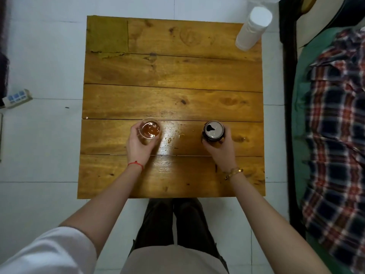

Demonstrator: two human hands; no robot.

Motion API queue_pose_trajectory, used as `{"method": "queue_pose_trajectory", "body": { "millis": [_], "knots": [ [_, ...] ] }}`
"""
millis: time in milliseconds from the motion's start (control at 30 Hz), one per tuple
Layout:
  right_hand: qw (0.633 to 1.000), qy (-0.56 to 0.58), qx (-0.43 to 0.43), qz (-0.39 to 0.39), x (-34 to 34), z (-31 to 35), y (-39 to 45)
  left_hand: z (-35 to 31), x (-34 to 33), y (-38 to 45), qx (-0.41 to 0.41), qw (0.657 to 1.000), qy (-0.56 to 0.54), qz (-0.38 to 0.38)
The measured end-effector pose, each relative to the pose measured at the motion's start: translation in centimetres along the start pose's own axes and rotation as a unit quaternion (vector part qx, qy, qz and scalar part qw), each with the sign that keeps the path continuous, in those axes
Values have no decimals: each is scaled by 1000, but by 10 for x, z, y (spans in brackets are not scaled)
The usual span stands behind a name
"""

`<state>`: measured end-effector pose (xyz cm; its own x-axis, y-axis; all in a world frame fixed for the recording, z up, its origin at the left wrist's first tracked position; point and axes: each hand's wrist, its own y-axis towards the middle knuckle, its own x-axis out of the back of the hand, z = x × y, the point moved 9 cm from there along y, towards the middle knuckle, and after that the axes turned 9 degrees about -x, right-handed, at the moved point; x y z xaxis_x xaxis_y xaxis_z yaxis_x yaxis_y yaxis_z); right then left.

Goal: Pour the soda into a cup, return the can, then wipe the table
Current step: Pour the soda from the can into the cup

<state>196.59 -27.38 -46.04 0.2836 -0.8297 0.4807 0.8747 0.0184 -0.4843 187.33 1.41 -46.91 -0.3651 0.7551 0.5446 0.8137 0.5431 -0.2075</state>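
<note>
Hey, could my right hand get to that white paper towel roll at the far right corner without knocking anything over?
Probably yes, once it lets go: the right hand is holding the soda can, and the bare tabletop between it and the paper towel roll leaves the way free.

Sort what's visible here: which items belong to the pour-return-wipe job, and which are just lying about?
Part of the job:
cup with amber soda, held by the left hand
opened can, upright in the right hand
table, spotted with drops
white roll, probably for wiping

Lying about:
power strip on the floor
plaid cloth
</note>
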Motion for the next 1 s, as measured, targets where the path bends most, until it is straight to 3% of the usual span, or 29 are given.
{"method": "queue_pose_trajectory", "body": {
  "millis": [600,833,1000],
  "knots": [
    [998,46,24,-28,-10,-22,6,39,-25,8,43,999,-7,31],
    [998,46,4,-35,-1,-30,9,62,-34,-30,212,976,-35,-30],
    [998,54,-4,-36,0,-42,13,60,-56,-61,227,966,-95,-79]
  ]
}}
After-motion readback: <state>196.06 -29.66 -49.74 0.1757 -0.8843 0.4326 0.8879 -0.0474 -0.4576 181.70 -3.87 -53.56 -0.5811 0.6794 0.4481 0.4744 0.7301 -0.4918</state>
